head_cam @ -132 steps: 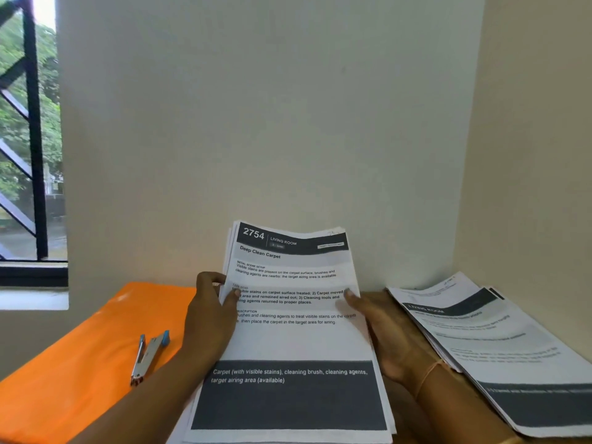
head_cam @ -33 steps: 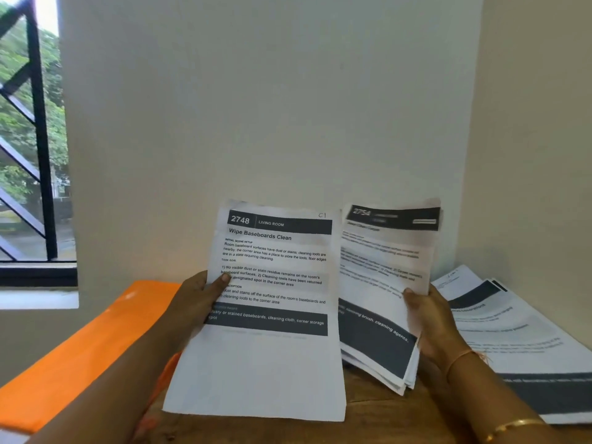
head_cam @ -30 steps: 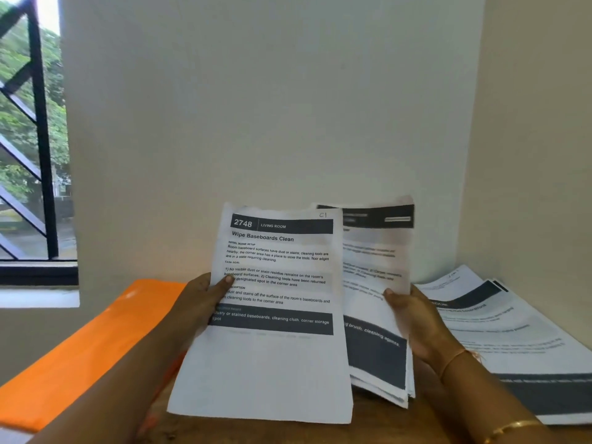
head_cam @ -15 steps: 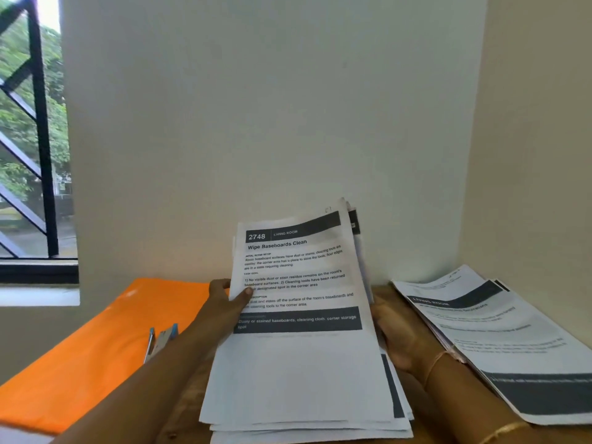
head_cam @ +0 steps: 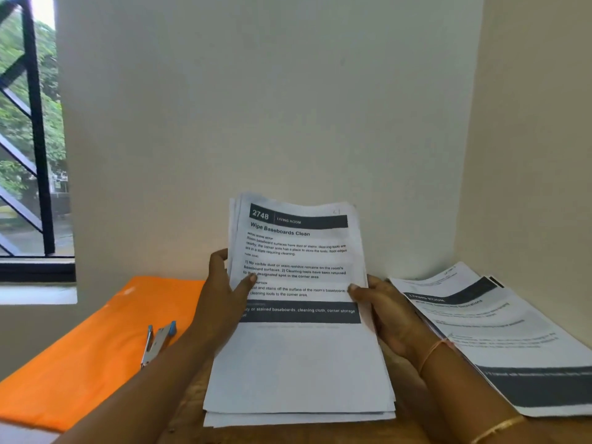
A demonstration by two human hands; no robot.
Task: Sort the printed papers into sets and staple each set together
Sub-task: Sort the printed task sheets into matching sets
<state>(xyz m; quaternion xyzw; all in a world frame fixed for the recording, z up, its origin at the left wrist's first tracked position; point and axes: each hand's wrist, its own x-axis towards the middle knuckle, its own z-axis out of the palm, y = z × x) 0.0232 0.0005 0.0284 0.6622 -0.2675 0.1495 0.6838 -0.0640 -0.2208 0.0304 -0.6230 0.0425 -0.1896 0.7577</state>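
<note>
Both hands are on the stack of printed papers (head_cam: 298, 363), which stands tilted up with its bottom edge on the wooden table (head_cam: 288, 435). The left hand (head_cam: 221, 299) pinches the left edge, thumb over the print. The right hand (head_cam: 387, 315) pinches the right edge the same way. The top sheet reads "2748 Wipe Baseboards Clean". The stapler (head_cam: 157, 342) lies on the orange folder (head_cam: 89, 363) to the left, and a second pile (head_cam: 499, 334) lies to the right.

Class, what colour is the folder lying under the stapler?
Orange folder, beneath the stapler; head view.
</note>
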